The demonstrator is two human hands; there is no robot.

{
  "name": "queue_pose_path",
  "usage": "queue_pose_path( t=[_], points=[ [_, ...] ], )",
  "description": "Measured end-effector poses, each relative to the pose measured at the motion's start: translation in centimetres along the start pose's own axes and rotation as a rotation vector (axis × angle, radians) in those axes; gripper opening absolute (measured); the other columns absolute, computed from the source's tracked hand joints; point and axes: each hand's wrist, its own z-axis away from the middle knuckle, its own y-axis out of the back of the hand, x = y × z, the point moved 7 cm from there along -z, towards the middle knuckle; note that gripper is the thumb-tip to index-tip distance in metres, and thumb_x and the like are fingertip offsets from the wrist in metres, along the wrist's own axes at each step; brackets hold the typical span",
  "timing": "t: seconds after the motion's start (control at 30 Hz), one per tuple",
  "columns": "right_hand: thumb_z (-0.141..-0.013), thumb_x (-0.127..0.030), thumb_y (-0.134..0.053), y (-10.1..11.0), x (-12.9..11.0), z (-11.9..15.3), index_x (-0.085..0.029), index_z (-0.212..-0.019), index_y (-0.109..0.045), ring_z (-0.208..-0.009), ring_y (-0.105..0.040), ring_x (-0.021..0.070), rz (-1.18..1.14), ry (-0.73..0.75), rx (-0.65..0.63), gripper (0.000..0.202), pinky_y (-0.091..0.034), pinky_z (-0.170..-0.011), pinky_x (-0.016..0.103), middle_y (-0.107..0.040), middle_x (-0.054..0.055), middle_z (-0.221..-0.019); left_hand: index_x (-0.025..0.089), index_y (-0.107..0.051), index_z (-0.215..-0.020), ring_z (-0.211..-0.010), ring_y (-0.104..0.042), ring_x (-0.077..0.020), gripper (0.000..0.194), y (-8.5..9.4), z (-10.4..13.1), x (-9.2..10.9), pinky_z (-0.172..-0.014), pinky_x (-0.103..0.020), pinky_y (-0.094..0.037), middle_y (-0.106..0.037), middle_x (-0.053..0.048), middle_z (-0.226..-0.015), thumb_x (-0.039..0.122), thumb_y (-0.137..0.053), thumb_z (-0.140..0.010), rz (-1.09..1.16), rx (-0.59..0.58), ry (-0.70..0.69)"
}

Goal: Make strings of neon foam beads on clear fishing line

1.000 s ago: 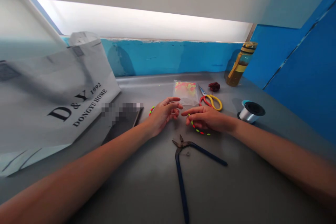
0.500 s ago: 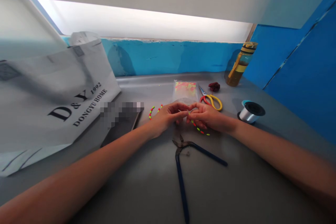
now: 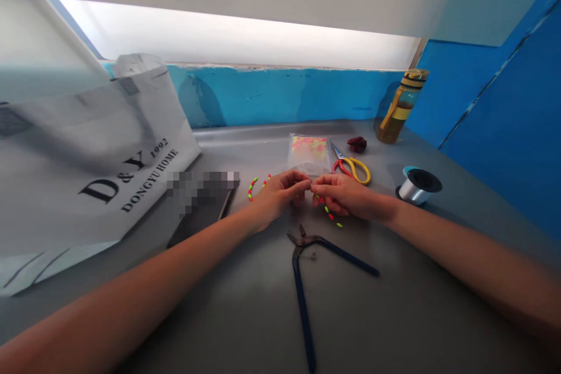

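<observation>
My left hand is closed in a pinch, and what lies between its fingertips is too small to make out. Facing it, fingertips nearly touching, my right hand pinches a strand of red and yellow-green beads, whose end hangs below the fingers. Another beaded strand lies curved on the table behind my left wrist. Closer to me rest dark-handled pliers, jaws apart. A clear bag of beads lies just beyond the hands, beside red-and-yellow scissors.
At right stands a spool of clear line. Farther back are a dark red bundle and a drink bottle near the blue wall. A large white bag and a dark flat object, partly blurred, occupy the left.
My right hand has shifted slightly and its fingertips have drawn together near the left ones. The hanging bead strand has swung a little to the left. The things on the table stay put.
</observation>
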Motion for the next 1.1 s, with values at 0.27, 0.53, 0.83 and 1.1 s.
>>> queue_pose_path(
  t=[0.27,0.53,0.83,1.1],
  points=[
    [-0.088,-0.04,-0.063,0.54,0.22,-0.04,-0.018,-0.083,-0.06,-0.039,-0.041,0.0059,-0.04,-0.013,0.062,0.023,-0.029,-0.033,0.017,-0.052,-0.005,-0.053,0.019,-0.07,-0.094,-0.069,-0.056,-0.013,0.027,-0.48,0.07,0.21,-0.061,-0.025,-0.042,-0.067,-0.003,-0.087,0.042,-0.071,-0.08,-0.054,-0.043,-0.024],
    [-0.085,-0.027,-0.056,0.28,-0.48,0.31,-0.016,-0.077,-0.063,-0.037,-0.035,0.0062,-0.016,-0.01,0.047,0.016,-0.026,-0.034,0.018,-0.042,-0.007,-0.044,0.019,-0.069,-0.089,-0.063,-0.051,-0.011,0.022,-0.7,0.18,0.08,-0.06,-0.024,-0.038,-0.066,0.0,-0.078,0.04,-0.068,-0.083,-0.068,-0.053,-0.004],
    [-0.089,-0.04,-0.061,0.2,-0.58,0.42,-0.017,-0.082,-0.064,-0.036,-0.033,0.0061,-0.038,0.026,0.003,0.024,-0.026,-0.034,0.018,-0.041,-0.009,-0.043,0.02,-0.067,-0.09,-0.064,-0.054,-0.0113,0.024,-0.02,-0.13,-0.23,-0.06,-0.025,-0.041,-0.065,0.0,-0.082,0.04,-0.073,-0.079,0.003,-0.01,-0.001],
    [-0.086,-0.039,-0.065,0.23,-0.06,0.14,-0.018,-0.082,-0.061,-0.037,-0.036,0.0061,-0.079,-0.005,0.003,0.022,-0.027,-0.034,0.018,-0.045,-0.008,-0.046,0.019,-0.067,-0.091,-0.066,-0.055,-0.012,0.026,-0.08,-0.19,-0.35,-0.06,-0.025,-0.042,-0.066,-0.001,-0.082,0.041,-0.072,-0.079,-0.001,-0.023,0.015]
  ],
)
